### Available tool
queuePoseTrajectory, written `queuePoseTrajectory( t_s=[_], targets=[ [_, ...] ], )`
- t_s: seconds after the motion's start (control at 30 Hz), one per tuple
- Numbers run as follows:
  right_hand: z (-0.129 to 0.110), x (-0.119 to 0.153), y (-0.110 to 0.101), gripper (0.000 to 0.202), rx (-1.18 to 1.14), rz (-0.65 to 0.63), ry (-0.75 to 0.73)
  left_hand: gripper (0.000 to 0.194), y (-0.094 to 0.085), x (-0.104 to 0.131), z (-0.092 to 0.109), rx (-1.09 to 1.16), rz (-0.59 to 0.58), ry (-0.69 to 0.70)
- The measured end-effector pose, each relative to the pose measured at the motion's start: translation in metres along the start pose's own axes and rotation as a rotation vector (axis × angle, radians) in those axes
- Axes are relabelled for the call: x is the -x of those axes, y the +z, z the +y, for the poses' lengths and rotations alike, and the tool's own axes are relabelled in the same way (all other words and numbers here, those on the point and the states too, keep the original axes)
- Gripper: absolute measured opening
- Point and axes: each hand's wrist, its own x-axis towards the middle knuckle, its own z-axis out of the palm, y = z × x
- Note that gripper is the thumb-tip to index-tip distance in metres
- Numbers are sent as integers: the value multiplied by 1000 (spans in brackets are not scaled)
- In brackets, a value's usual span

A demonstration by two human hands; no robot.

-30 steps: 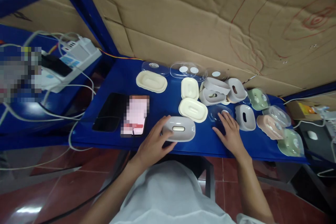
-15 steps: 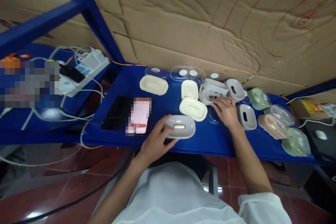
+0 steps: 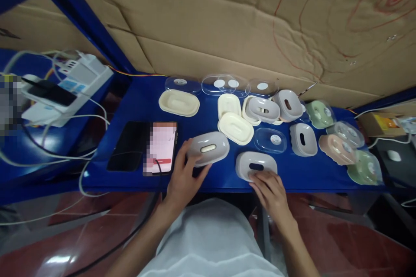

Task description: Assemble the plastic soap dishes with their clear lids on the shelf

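Observation:
My left hand (image 3: 186, 169) grips the left end of a grey oval soap dish (image 3: 217, 143), fingers and thumb around its rim; something cream shows through its slot. My right hand (image 3: 271, 186) pinches the front edge of a second grey soap dish (image 3: 242, 164), whose slot shows dark. Between and behind them lie a cream oval tray (image 3: 235, 129), a cream squarish tray (image 3: 224, 104) partly under it, and a clear lid (image 3: 264, 139) with a white sticker. Another grey soap dish (image 3: 264, 114) rests over cream pieces at the back.
Left of my hands lie a lit phone (image 3: 165, 143) and a dark phone (image 3: 128, 147). More grey dishes (image 3: 308, 147) and green and pink lidded dishes (image 3: 339, 147) stand at the right. Clear lids (image 3: 208, 88) lean along the cardboard wall (image 3: 195, 39). A power strip (image 3: 81, 86) with cables is far left.
My right hand has drawn a grey soap dish from the back group towards the table's front edge. The view has shifted; my left hand still holds its dish, now slightly tilted.

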Motion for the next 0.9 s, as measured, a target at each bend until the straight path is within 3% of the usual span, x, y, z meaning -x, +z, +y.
queuePoseTrajectory(
  t_s=[0.13,0.3,0.43,0.53,0.73,0.9],
  targets=[
    [16,-8,-3,61,-64,-65,23,25,1,2,-1,22,57,-6],
    [84,-42,-23,53,6,50,146,24,2,2,-3,-20,57,61],
    [130,-62,-31,56,55,-88,166,21,-3,5,-5,-30,-33,96],
    [136,-66,-31,66,13,-169,176,22,-9,11,-4,-3,-83,101],
    [131,-64,-25,71,-30,-186,181,22,-15,19,-2,38,-98,38],
    [118,-61,-41,60,-30,-32,211,25,-18,16,-4,64,-170,42]
  ],
)
